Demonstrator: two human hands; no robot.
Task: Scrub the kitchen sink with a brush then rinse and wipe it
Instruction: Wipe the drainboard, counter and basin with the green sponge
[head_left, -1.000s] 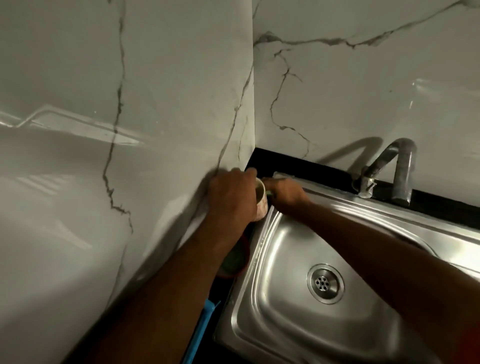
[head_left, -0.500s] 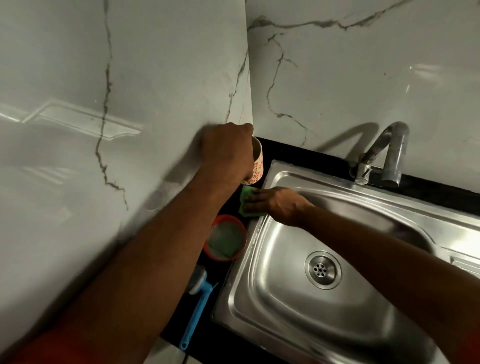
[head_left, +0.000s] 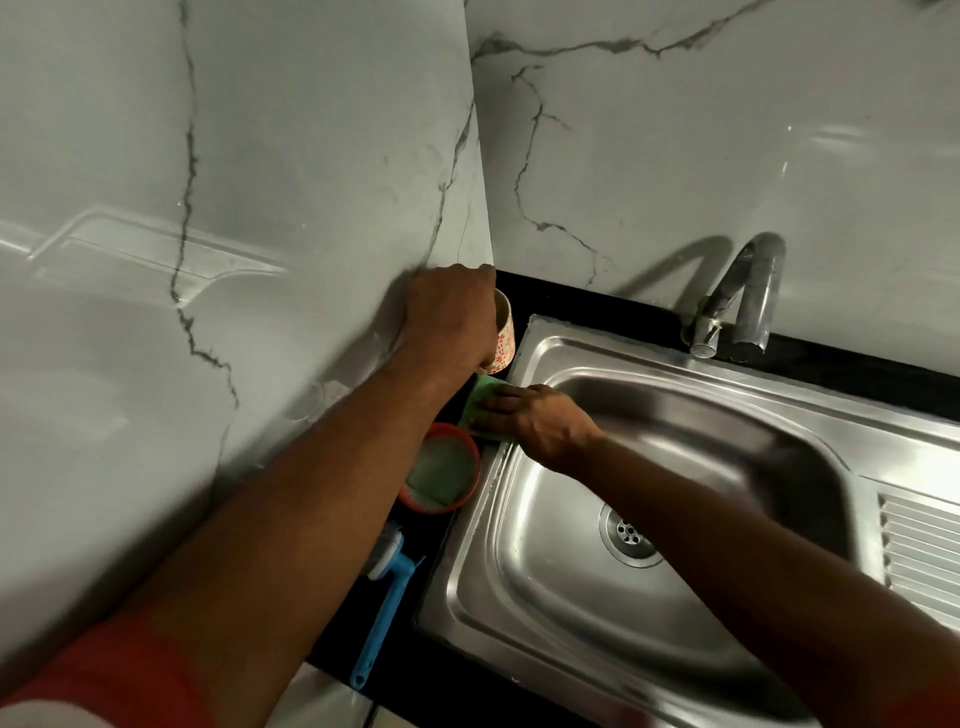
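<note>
Left of sink (head_left: 571, 597): bowl (head_left: 415, 503), brush (head_left: 382, 623).

The stainless-steel sink (head_left: 550, 597) — one deep basin with a round drain (head_left: 628, 535) and a ribbed drainboard (head_left: 919, 551) on its right — sits in a black counter (head_left: 571, 301), a green cloth (head_left: 480, 395) flat on its left rim, the blue-handled brush (head_left: 384, 618) lying just beside its left edge.
</note>
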